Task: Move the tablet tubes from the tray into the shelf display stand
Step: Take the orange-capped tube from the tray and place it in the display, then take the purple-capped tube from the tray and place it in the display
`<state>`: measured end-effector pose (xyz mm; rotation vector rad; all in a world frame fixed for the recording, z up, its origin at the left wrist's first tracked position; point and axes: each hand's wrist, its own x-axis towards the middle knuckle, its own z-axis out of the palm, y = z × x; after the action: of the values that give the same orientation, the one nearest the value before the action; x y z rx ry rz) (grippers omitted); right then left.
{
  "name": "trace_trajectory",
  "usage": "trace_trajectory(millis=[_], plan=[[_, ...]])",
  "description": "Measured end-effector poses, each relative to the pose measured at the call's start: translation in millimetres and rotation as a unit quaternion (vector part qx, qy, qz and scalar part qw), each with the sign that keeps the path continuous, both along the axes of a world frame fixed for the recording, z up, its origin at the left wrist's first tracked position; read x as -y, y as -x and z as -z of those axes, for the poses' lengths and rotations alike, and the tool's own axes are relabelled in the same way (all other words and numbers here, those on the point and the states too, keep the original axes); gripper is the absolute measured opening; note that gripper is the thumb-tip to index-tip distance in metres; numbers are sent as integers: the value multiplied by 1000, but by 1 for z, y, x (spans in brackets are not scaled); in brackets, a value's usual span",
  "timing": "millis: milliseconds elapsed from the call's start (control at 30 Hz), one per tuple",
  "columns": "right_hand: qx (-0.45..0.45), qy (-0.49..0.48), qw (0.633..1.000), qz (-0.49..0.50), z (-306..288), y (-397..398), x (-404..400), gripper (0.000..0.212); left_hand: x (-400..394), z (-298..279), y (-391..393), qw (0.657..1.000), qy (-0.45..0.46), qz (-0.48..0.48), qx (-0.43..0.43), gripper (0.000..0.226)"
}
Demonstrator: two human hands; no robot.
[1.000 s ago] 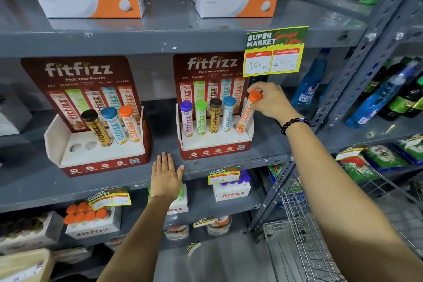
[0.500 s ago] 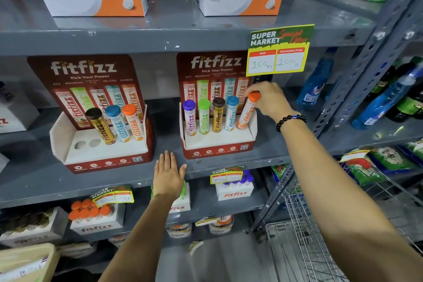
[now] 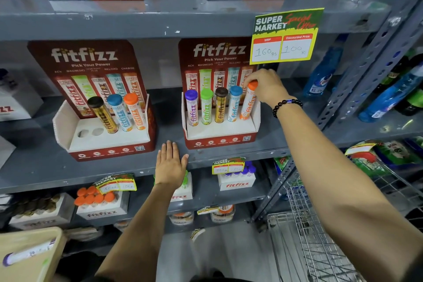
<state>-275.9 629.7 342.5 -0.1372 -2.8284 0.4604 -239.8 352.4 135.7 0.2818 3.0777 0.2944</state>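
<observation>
Two red fitfizz display stands sit on the grey middle shelf. The right stand (image 3: 220, 134) holds several tubes: purple, green, brown, blue and an orange-capped tube (image 3: 248, 104) in its rightmost hole. My right hand (image 3: 266, 86) grips the cap of that orange tube. The left stand (image 3: 107, 142) holds brown, blue and orange tubes, with two holes vacant at its left. My left hand (image 3: 170, 163) lies flat, fingers spread, on the shelf edge between the stands. A beige tray (image 3: 34, 256) with a purple-capped tube on it shows at the bottom left.
A yellow price tag (image 3: 286, 35) hangs from the upper shelf above my right hand. White fitfizz boxes of tubes (image 3: 100, 204) fill the lower shelf. A wire shopping trolley (image 3: 320, 247) stands at the lower right. Blue bottles (image 3: 325, 73) stand on the neighbouring rack.
The orange tube has sunk a little deeper and more upright into the right stand's last hole under my right hand. My left hand has stayed flat on the shelf.
</observation>
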Motion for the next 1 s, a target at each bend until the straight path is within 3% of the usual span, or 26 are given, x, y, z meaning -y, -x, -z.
trace_trajectory(millis=[633, 767, 900, 1000], plan=[[58, 179, 982, 27, 17, -4, -2, 55, -2, -4, -1, 1000, -2, -7, 8, 63], [-61, 164, 984, 22, 19, -11, 11, 50, 0, -7, 0, 999, -28, -7, 29, 65], [-213, 123, 969, 3, 29, -23, 59, 43, 14, -15, -12, 993, -117, -17, 18, 59], [-237, 117, 963, -58, 44, -32, 116, 39, 44, -17, -43, 985, -170, -4, -36, 53]])
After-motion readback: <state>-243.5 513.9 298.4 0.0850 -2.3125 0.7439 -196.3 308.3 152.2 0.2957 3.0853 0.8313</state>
